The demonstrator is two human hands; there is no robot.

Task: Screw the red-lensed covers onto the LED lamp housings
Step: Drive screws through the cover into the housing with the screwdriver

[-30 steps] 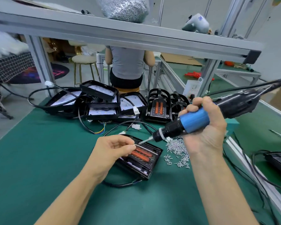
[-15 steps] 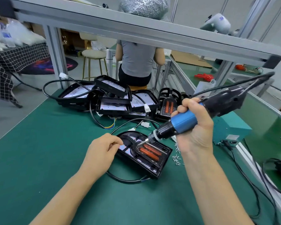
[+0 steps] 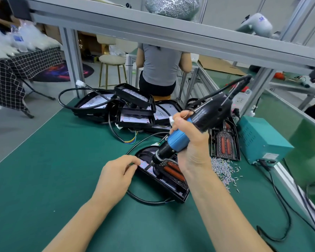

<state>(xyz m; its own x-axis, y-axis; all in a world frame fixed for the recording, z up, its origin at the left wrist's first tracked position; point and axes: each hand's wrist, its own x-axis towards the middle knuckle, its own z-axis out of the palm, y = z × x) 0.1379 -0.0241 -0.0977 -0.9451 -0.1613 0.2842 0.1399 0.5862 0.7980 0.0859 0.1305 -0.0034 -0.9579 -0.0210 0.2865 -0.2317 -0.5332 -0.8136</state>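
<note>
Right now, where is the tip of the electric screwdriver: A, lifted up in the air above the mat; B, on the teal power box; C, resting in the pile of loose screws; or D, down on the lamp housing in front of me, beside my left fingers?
D: the right hand holds the electric screwdriver tilted, its tip down on the lamp housing beside the left hand fingertips.

A teal power box (image 3: 260, 140) stands at the right edge of the green surface (image 3: 44, 170), with black cables (image 3: 280, 206) running from its front. Behind the surface, a person in a grey shirt (image 3: 160, 64) sits with the back to the camera. A round stool (image 3: 112, 60) stands to the left of this person. On the upper shelf (image 3: 153, 31) lies a bag of silver parts (image 3: 173, 5).
</note>
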